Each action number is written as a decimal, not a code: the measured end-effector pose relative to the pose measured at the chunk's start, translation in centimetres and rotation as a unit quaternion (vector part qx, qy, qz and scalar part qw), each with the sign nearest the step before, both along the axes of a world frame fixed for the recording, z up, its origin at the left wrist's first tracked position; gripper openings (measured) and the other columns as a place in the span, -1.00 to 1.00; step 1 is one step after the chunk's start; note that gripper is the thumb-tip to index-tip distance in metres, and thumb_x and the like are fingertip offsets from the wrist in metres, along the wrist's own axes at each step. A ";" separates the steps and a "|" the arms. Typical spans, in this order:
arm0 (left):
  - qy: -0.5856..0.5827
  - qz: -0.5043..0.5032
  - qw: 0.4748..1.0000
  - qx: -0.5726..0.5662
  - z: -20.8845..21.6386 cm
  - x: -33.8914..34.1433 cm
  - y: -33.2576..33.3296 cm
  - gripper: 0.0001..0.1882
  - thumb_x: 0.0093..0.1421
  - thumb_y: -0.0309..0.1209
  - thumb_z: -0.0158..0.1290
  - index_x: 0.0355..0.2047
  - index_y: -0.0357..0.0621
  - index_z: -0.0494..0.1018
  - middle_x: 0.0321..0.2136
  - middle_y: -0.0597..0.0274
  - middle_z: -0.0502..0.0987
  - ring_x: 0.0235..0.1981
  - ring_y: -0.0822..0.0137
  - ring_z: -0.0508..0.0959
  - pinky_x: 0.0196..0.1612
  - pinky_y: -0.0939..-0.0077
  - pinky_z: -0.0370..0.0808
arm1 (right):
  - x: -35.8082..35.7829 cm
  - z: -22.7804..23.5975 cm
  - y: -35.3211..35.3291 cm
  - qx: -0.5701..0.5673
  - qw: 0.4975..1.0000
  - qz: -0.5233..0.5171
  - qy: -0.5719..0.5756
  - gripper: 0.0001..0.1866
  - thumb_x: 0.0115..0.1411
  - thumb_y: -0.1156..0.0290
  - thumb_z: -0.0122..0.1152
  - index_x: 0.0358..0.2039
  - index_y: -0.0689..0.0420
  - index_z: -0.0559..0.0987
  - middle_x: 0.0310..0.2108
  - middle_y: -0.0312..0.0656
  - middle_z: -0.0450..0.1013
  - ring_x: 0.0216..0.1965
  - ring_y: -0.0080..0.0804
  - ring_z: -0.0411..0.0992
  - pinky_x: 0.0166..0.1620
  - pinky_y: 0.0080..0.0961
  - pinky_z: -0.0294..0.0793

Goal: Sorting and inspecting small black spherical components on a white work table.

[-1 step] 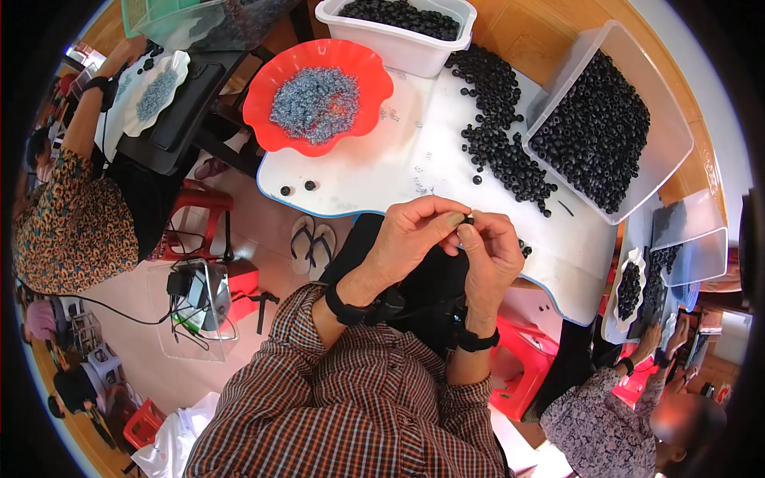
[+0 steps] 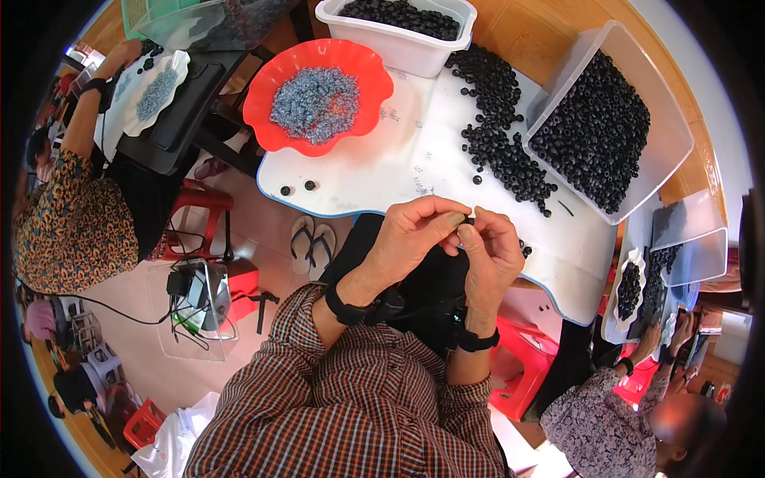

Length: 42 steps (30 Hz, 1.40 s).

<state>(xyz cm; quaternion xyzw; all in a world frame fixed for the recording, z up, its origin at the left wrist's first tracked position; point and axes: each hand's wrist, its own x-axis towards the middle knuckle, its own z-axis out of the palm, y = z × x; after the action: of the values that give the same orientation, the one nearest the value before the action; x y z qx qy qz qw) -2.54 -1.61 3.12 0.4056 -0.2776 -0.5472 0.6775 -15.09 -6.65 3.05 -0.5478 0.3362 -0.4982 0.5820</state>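
My left hand (image 2: 418, 233) and my right hand (image 2: 492, 248) meet above the near edge of the white table (image 2: 382, 182). Pinched between their thumbs and forefingers is a small black ring-like part (image 2: 469, 221), mostly covered by the fingertips. Ahead and to the left, a red wavy-edged bowl (image 2: 259, 99) holds a heap of tiny translucent bluish-grey pieces (image 2: 315, 103). Many loose black parts (image 2: 498, 147) of similar look lie in a trail beyond my right hand. Two more black parts (image 2: 297, 188) rest at the table's left front edge.
A tilted clear bin (image 2: 673, 151) full of black parts stands at the right, and a white tub (image 2: 398, 52) of them at the back. Co-workers sit on both sides; one's hand (image 2: 123, 54) is at a dark table, left. Slippers (image 2: 312, 245) lie on the floor.
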 end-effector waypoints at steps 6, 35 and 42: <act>0.007 0.001 1.000 -0.001 0.2 0.1 0.1 -0.80 0.31 -0.49 -0.02 -0.13 -0.34 0.49 -0.37 0.21 0.56 -0.45 0.51 0.53 -0.33 0.64 0.56 | -0.1 -0.6 0.0 -0.062 0.997 -0.012 0.034 -0.80 0.07 0.62 0.32 -0.26 0.23 0.59 -0.29 -0.21 0.45 -0.31 -0.57 0.40 -0.26 -0.70 0.40; -0.036 0.006 0.999 -0.001 -0.3 0.1 0.2 -0.76 0.31 -0.52 -0.05 -0.05 -0.34 0.48 -0.34 0.20 0.55 -0.39 0.49 0.54 -0.27 0.62 0.56 | 0.4 -0.6 0.2 -0.055 0.997 -0.018 0.042 -0.91 0.17 0.62 0.18 -0.29 0.28 0.50 -0.25 -0.22 0.38 -0.29 -0.57 0.37 -0.21 -0.66 0.40; -0.004 0.024 1.000 -0.009 0.1 0.3 0.4 -0.79 0.29 -0.52 -0.01 -0.11 -0.34 0.51 -0.40 0.23 0.56 -0.43 0.51 0.55 -0.31 0.67 0.55 | 0.4 -0.6 0.0 -0.133 0.987 -0.023 0.085 -0.88 0.11 0.60 0.25 -0.31 0.26 0.51 -0.32 -0.18 0.41 -0.34 -0.50 0.39 -0.26 -0.61 0.41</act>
<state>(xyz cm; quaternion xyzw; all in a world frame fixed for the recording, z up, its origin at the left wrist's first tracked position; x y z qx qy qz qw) -2.25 -1.23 3.18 0.4086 -0.2756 -0.5268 0.6925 -14.71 -6.64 2.44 -0.6528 0.3282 -0.5034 0.4612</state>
